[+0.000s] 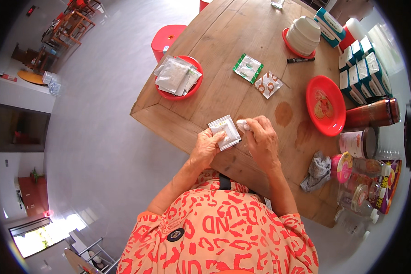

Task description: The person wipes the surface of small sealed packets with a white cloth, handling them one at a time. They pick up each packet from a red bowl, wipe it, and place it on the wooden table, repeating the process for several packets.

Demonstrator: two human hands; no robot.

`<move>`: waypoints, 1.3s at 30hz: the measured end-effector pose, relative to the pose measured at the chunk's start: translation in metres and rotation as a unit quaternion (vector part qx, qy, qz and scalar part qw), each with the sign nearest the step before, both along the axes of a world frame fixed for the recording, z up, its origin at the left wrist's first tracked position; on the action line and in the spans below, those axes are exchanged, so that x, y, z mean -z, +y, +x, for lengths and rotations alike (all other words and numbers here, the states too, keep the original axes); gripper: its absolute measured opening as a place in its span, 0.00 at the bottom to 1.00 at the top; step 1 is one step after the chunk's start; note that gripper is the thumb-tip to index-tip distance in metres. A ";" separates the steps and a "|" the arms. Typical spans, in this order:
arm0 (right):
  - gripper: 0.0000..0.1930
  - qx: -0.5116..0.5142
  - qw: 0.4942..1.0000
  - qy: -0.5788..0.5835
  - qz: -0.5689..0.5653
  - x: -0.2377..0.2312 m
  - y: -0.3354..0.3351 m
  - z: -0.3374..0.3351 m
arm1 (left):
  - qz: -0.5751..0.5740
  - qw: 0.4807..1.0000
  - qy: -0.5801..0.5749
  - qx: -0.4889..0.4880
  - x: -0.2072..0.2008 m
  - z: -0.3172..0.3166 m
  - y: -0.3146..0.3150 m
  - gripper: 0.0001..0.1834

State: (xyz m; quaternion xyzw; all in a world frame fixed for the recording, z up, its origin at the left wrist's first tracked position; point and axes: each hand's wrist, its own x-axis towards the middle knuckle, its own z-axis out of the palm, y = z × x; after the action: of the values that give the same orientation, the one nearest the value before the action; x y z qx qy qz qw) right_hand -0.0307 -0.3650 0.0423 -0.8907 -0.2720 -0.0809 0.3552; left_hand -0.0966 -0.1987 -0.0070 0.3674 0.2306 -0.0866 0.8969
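My left hand (205,147) grips a small square white packet (225,127) over the near edge of the wooden table, its thumb pressed on the front. Close by on the right, my right hand (263,141) has its fingers closed around a small white piece (243,125), perhaps crumpled paper; its kind is unclear. Beyond them lie a packet with green edges (248,68) and a white packet with brown circles (268,85). Several pale flat packets (173,75) are piled on a red plate (199,84) at the table's left corner.
On the right are a red oval plate (311,102), a copper-coloured thermos (370,114), a grey cloth (317,171), a tin (351,143) and jars (360,194). Farther back stand stacked white bowls (303,36), a black marker (301,60) and tissue packs (365,73). A red stool (165,39) is beyond the left edge.
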 end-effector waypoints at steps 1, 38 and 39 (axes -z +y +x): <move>0.11 0.002 1.000 -0.019 0.025 0.006 0.007 0.003 | -0.004 1.000 -0.005 -0.004 0.000 0.000 -0.001 0.13; 0.11 -0.090 0.994 -0.011 0.057 0.006 0.015 -0.025 | -0.048 0.999 -0.017 -0.011 0.004 -0.003 0.004 0.19; 0.12 -0.041 0.997 -0.024 0.056 0.006 0.022 -0.023 | -0.036 0.999 -0.005 -0.013 -0.001 -0.002 0.002 0.20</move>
State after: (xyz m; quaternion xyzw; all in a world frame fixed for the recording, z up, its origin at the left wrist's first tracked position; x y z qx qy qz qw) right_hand -0.0533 -0.3432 0.0366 -0.8550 -0.3120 -0.1027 0.4013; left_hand -0.0983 -0.1965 -0.0058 0.3319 0.2278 -0.0812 0.9118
